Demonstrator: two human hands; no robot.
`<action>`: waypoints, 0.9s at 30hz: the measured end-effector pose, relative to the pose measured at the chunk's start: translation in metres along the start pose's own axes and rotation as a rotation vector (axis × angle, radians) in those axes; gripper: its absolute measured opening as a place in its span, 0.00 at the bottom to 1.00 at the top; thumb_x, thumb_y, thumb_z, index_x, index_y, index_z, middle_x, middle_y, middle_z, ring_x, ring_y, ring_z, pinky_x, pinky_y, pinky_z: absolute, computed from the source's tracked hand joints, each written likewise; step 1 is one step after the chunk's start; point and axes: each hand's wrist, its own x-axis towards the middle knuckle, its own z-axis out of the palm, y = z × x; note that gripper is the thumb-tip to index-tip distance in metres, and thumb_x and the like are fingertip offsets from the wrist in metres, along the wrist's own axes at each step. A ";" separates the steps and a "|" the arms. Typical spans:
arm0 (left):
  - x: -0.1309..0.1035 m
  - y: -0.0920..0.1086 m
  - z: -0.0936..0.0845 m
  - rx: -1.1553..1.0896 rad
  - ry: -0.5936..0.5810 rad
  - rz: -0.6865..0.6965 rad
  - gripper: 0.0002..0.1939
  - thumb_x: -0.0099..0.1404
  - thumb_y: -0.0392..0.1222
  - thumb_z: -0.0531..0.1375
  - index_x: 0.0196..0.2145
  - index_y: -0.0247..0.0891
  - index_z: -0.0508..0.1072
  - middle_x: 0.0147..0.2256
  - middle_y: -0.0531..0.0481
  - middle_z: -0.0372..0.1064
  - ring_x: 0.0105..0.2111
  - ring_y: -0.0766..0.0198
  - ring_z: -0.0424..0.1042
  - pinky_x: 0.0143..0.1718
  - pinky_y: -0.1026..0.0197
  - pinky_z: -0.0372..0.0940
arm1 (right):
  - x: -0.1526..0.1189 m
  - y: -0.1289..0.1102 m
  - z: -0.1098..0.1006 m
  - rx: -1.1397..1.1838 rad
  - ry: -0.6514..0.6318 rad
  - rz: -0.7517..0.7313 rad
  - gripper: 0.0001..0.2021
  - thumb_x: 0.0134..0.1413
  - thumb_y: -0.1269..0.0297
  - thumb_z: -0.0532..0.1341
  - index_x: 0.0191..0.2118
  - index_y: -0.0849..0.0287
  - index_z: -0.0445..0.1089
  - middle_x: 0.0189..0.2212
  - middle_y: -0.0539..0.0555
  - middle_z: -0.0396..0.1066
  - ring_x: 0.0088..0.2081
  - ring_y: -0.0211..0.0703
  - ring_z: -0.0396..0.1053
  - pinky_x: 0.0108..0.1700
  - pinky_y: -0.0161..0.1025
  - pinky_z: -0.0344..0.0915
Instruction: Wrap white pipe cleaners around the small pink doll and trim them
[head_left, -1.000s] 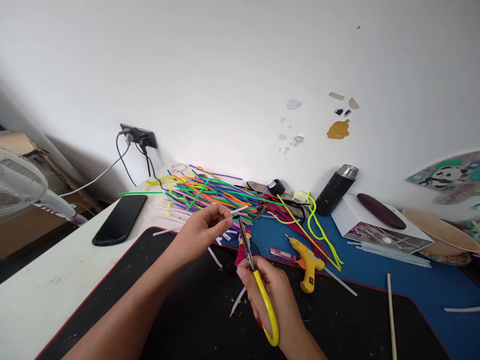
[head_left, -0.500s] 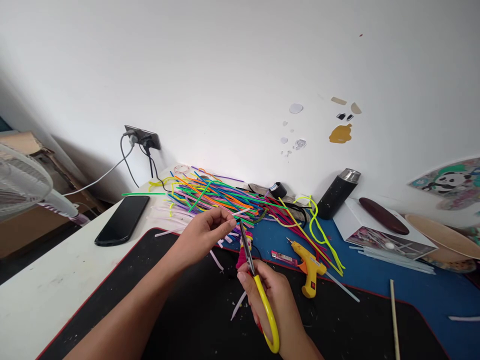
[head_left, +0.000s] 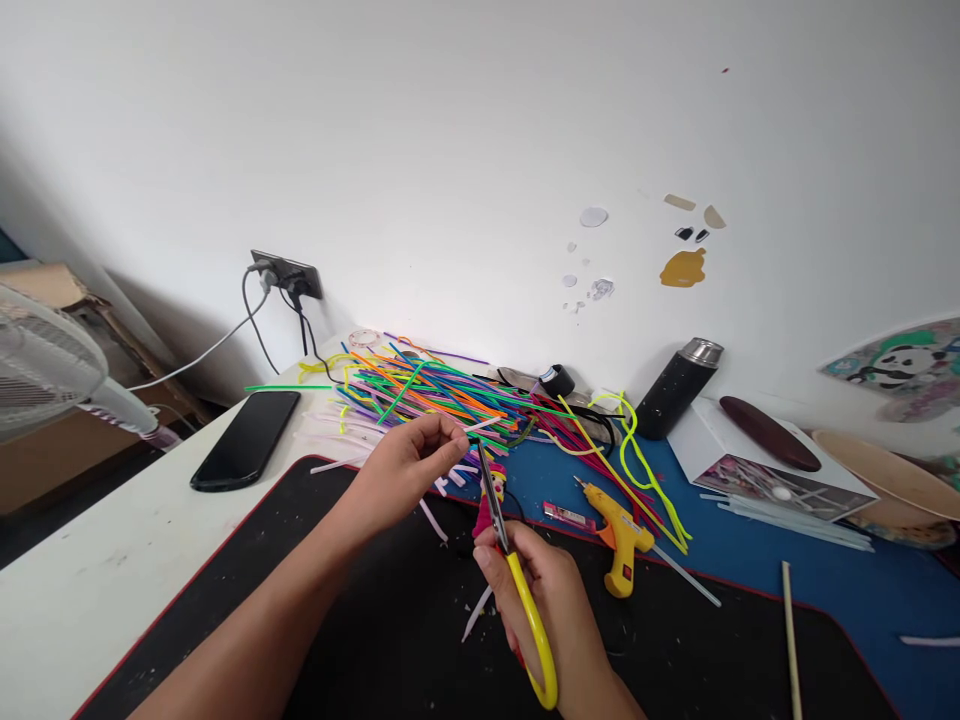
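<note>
My left hand (head_left: pixel 411 468) is closed in a pinch, with a short pale pipe cleaner (head_left: pixel 481 425) sticking out from its fingertips. Yellow-handled scissors (head_left: pixel 537 620) are gripped in my right hand (head_left: pixel 566 605), their blades pointing up and away beside the left fingertips. From here I cannot tell whether the blade tips touch the pale piece. Partly hidden behind the blades is a small magenta figure (head_left: pixel 481 517) with a light face and a yellow band. Beyond my hands lies a pile of many-coloured pipe cleaners (head_left: pixel 420 385).
A yellow glue gun (head_left: pixel 616 535) lies right of the scissors, near a small pink packet (head_left: pixel 568 516). A phone (head_left: pixel 246 440) rests at left. Farther right are a black flask (head_left: pixel 675 395), a white box (head_left: pixel 750 455), clear glue sticks (head_left: pixel 795 525) and a thin stick (head_left: pixel 790 640) on the black mat (head_left: pixel 390 640).
My hands and the scissors stay almost in place; the blades have shifted very slightly. The rest of the scene is slightly displaced by a small camera movement.
</note>
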 end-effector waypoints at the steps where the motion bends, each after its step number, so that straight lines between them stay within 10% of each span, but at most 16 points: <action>1: 0.000 0.000 0.000 -0.002 0.008 -0.001 0.19 0.66 0.60 0.63 0.32 0.40 0.71 0.27 0.56 0.62 0.25 0.67 0.56 0.26 0.64 0.53 | 0.000 0.000 0.000 -0.004 0.004 -0.006 0.31 0.60 0.29 0.62 0.38 0.57 0.76 0.14 0.42 0.55 0.13 0.34 0.53 0.15 0.30 0.48; 27: 0.000 -0.005 0.002 0.012 0.081 0.045 0.16 0.67 0.55 0.63 0.32 0.39 0.71 0.26 0.56 0.63 0.26 0.66 0.59 0.29 0.63 0.56 | 0.001 0.008 -0.001 0.046 -0.029 -0.017 0.32 0.61 0.30 0.63 0.44 0.59 0.76 0.16 0.42 0.56 0.14 0.33 0.55 0.16 0.29 0.52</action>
